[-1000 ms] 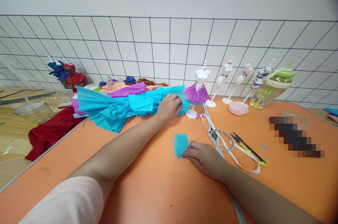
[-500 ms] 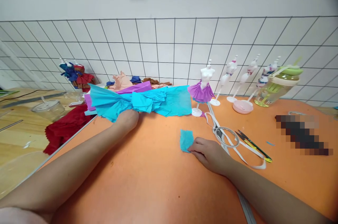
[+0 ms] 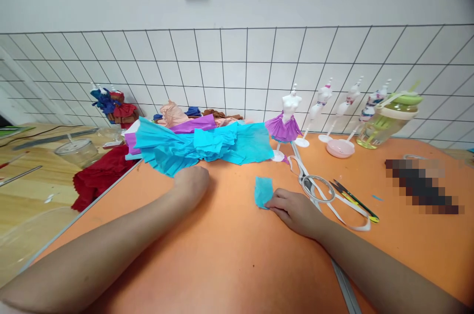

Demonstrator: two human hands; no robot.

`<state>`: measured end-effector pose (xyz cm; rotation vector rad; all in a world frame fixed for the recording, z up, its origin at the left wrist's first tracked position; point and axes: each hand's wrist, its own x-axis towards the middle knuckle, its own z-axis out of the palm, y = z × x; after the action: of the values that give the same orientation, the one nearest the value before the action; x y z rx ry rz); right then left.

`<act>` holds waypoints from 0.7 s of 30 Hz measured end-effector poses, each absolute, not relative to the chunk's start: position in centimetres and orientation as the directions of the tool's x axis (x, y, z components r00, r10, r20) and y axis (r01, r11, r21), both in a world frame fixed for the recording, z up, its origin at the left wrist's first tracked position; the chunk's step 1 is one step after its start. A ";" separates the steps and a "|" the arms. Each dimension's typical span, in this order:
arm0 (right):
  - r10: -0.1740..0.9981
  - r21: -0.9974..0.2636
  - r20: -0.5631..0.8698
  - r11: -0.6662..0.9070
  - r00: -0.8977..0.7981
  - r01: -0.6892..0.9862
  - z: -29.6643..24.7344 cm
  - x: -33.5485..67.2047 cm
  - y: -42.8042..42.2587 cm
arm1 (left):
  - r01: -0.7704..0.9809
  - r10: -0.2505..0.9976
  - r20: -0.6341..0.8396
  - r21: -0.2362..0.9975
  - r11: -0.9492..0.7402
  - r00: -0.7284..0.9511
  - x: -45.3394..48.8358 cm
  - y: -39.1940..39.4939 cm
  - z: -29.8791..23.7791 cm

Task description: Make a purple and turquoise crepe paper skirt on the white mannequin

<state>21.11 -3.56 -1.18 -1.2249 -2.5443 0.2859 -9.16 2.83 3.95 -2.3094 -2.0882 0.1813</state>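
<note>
My left hand (image 3: 191, 183) lies on the orange mat (image 3: 229, 255), right at the near edge of a pile of pleated turquoise crepe paper (image 3: 207, 148). Its fingers curl away from me and are hidden behind the back of the hand. My right hand (image 3: 294, 211) rests on the mat with its fingertips pressed together on the right edge of a small turquoise paper piece (image 3: 262, 190), pinning it down.
A white mini mannequin in a purple skirt (image 3: 285, 124) stands behind the scrap, with three more mannequins (image 3: 342, 106) to its right. Scissors (image 3: 313, 185), small snips (image 3: 355, 200), a white tape, a pink dish (image 3: 340, 148) and a green-lidded bottle (image 3: 388, 119) lie right. Red fabric (image 3: 98, 176) hangs off the left edge.
My left hand has drawn back from the far right end of the turquoise pile, leftward and toward me, to its near edge. My right hand has stayed on the small piece.
</note>
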 end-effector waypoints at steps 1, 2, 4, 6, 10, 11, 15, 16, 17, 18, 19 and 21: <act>0.785 -0.295 0.180 0.618 -0.593 0.729 -1.1 21.1 -3.6 | 0.987 0.990 -0.082 -0.099 -0.126 0.118 -8.3 1.1 4.3; 0.783 -0.282 0.179 0.621 -0.595 0.731 -1.0 21.0 -3.7 | 0.980 0.982 -0.095 -0.099 -0.172 0.163 -7.3 -0.5 4.7; 0.778 -0.249 0.183 0.627 -0.600 0.738 -0.6 20.8 -3.9 | 0.879 0.878 -0.126 -0.067 -0.472 0.462 -4.8 -2.9 5.2; 0.778 -0.212 0.189 0.629 -0.600 0.748 -0.3 20.7 -4.1 | 0.701 0.699 -0.065 0.027 -0.712 0.712 -2.1 -3.9 5.1; 0.780 -0.167 0.178 0.624 -0.600 0.763 -0.1 20.7 -4.7 | 0.623 0.631 0.110 0.105 -0.776 0.768 0.8 -2.7 3.0; 0.784 -0.169 0.173 0.621 -0.597 0.766 0.0 20.7 -4.9 | 0.618 0.630 0.120 0.119 -0.777 0.768 0.8 -2.3 2.3; 0.823 -0.215 0.165 0.568 -0.544 0.795 0.1 20.9 -5.6 | 0.568 0.590 0.143 0.167 -0.806 0.795 -0.5 -2.0 1.1; 0.837 -0.222 0.160 0.547 -0.524 0.807 0.2 20.8 -5.7 | 0.556 0.579 0.148 0.169 -0.814 0.802 -0.8 -2.2 1.1; 0.850 -0.224 0.152 0.527 -0.504 0.820 0.3 20.7 -5.8 | 0.548 0.570 0.152 0.164 -0.821 0.808 -1.0 -2.5 1.1; 0.863 -0.220 0.139 0.506 -0.486 0.834 0.3 20.6 -6.0 | 0.545 0.565 0.160 0.154 -0.824 0.810 -1.1 -2.8 1.2; 0.874 -0.210 0.124 0.487 -0.470 0.848 0.4 20.4 -6.1 | 0.547 0.565 0.172 0.144 -0.825 0.807 -1.1 -3.1 1.3; 0.892 -0.188 0.092 0.452 -0.443 0.872 0.4 20.2 -6.2 | 0.564 0.581 0.208 0.143 -0.814 0.786 -0.9 -3.3 1.4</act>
<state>20.17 -6.18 0.38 -1.5477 -2.5219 0.1686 -0.89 -3.34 1.40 -3.0376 -0.9751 -0.3925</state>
